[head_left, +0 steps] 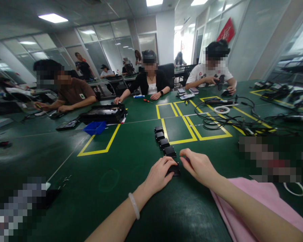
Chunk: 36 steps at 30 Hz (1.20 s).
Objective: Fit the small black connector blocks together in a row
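Note:
My left hand (pixel 161 172), a pale bangle on its wrist, holds a small black rectangular block (pixel 176 169) against the green table, fingers over its top and thumb along the near side. Just to the right, my right hand (pixel 199 165) hovers with its fingers curled toward the thumb. Whatever sits between those fingertips, if anything, is hidden. Beyond the held block, several similar black blocks (pixel 164 143) form a slanting row leading away from me, the closest one (pixel 170 151) just past my left fingertips.
Yellow tape rectangles (pixel 181 142) mark the green table (pixel 131 168). Tangled black cables (pixel 212 122) lie at right, above a pink cloth (pixel 252 195) under my right forearm. A blue bin (pixel 94 128) stands beside a black case (pixel 103 114) at left. Several people sit across the table.

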Available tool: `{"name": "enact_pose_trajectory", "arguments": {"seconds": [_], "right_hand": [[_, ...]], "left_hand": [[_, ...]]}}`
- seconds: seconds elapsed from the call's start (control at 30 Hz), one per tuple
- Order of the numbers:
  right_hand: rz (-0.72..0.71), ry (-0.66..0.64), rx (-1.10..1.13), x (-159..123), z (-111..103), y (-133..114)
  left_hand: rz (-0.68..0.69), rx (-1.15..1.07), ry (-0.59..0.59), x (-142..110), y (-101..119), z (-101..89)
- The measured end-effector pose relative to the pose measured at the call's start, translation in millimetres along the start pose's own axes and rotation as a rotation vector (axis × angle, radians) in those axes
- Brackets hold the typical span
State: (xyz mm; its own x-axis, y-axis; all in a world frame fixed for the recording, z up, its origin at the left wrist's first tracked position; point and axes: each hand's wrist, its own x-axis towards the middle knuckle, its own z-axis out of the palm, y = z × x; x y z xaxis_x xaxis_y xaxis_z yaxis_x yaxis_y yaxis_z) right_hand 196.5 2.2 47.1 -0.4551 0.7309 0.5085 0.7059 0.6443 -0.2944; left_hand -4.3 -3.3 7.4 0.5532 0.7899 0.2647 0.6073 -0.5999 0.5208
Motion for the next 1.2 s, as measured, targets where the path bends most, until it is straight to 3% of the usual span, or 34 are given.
{"name": "enact_pose_trajectory", "arguments": {"seconds": [0.3,1.2], "right_hand": [[0.006,-0.066,0.008,-0.3,-3.7,-1.2],[0.011,-0.062,0.022,0.3,-0.9,0.5]], "left_hand": [[-0.012,0.005,0.000,0.2,0.4,0.2],[-0.016,-0.003,-0.002,-0.1,-0.3,0.7]]}}
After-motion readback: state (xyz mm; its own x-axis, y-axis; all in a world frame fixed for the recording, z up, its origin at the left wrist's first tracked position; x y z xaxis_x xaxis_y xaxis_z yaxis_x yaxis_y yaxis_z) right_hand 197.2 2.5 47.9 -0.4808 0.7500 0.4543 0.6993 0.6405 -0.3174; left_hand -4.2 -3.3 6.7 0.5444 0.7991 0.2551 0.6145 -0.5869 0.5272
